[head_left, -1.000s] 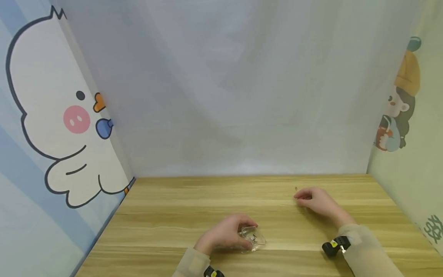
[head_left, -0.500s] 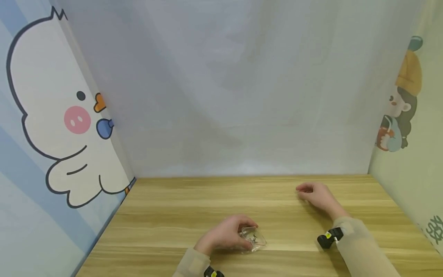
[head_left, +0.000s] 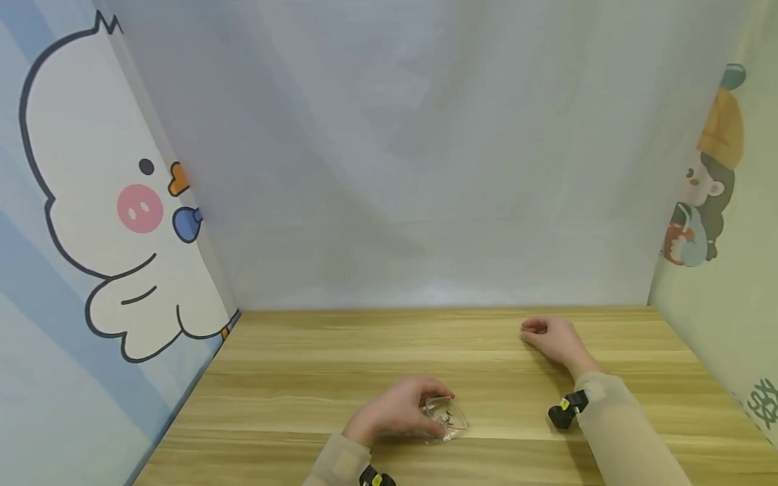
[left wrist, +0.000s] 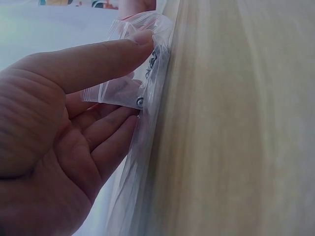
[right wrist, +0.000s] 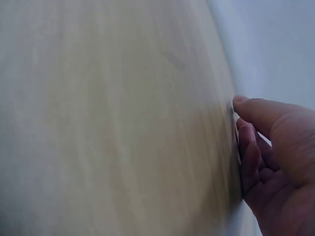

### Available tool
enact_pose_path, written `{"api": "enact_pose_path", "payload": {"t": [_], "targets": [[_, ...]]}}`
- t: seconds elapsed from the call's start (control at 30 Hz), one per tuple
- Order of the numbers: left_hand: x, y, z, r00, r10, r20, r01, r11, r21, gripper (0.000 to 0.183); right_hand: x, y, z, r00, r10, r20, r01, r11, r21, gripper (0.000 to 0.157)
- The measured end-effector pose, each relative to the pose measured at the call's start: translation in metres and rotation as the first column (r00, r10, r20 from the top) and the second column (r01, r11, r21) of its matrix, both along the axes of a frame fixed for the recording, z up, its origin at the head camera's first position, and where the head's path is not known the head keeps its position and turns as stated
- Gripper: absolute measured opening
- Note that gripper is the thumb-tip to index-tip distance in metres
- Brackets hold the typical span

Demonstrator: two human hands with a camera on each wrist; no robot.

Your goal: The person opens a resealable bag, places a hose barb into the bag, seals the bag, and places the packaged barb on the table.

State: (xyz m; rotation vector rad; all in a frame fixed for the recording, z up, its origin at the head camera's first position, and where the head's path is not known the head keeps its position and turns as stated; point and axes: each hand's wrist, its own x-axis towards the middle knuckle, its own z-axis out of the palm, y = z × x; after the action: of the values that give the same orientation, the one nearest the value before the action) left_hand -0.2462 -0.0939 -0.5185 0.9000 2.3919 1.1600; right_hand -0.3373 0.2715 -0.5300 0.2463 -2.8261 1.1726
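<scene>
My left hand (head_left: 398,408) grips a clear zip-lock bag (head_left: 452,418) lying on the wooden table, thumb on top and fingers behind. Inside the bag are several small dark metal pieces (left wrist: 151,64) that look like screws; a round shiny head (left wrist: 140,102) shows in the left wrist view. Farther back on the right, my right hand (head_left: 556,341) rests low at the tabletop. Its thumb and forefinger come together at a tiny dark piece (head_left: 523,329), mostly hidden by the fingertips. In the right wrist view, the other fingers curl inward beside the table surface.
The wooden tabletop (head_left: 304,378) runs back to a pale grey sheet (head_left: 389,169). At the left stands a panel printed with a white cartoon duck (head_left: 91,202); at the right, a pale green panel (head_left: 729,304) carries a cartoon figure.
My right hand has moved slightly farther back, and its fingertips now cover the tiny dark piece that lay visible beside them. The left hand and the bag have stayed put.
</scene>
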Motion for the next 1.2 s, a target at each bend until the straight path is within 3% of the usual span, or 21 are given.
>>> {"api": "enact_pose_path", "payload": {"t": [0.63,1.2], "targets": [[-0.0022,0.0016,-0.0015,1.000,-0.001,-0.019,0.001,1.000,-0.029,0.059,-0.0011,0.0015,-0.0041,0.999,0.024,-0.048,-0.022,0.999,0.047,0.024],[-0.0046,0.0021,-0.0032,1.000,0.006,-0.016,-0.006,1.000,-0.021,0.058,-0.0047,-0.0016,-0.0032,0.999,0.049,-0.018,-0.047,0.995,0.083,0.023]]}}
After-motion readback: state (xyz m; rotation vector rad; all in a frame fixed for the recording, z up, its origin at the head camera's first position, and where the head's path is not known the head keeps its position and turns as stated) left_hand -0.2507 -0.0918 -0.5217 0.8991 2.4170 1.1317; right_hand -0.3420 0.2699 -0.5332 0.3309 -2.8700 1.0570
